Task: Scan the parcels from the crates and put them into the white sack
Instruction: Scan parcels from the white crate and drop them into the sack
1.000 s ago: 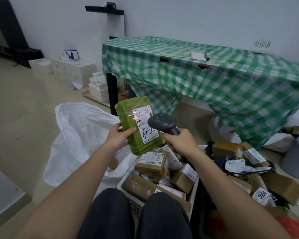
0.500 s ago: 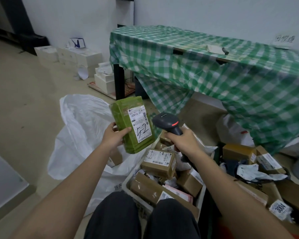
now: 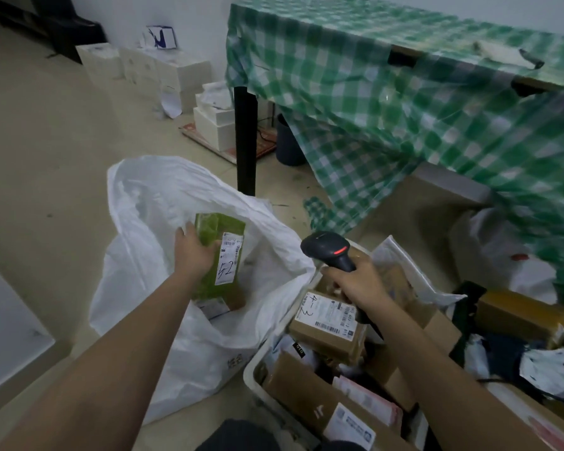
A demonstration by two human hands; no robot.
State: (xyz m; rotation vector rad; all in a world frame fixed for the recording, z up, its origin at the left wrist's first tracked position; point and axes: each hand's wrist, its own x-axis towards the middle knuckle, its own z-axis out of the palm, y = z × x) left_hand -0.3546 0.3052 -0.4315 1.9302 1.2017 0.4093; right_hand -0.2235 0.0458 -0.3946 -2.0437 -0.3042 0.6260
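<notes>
from the head camera, the left hand (image 3: 194,252) holds one green parcel (image 3: 220,255) by its left edge, fingers curled round it, right over the open mouth of the one white sack (image 3: 163,288) on the floor. the left arm reaches out straight. the right hand (image 3: 360,281) grips one black scanner (image 3: 331,250), its red light showing, above the white crate (image 3: 258,382) full of brown parcels. one brown box (image 3: 326,323) with a label lies just under that hand.
</notes>
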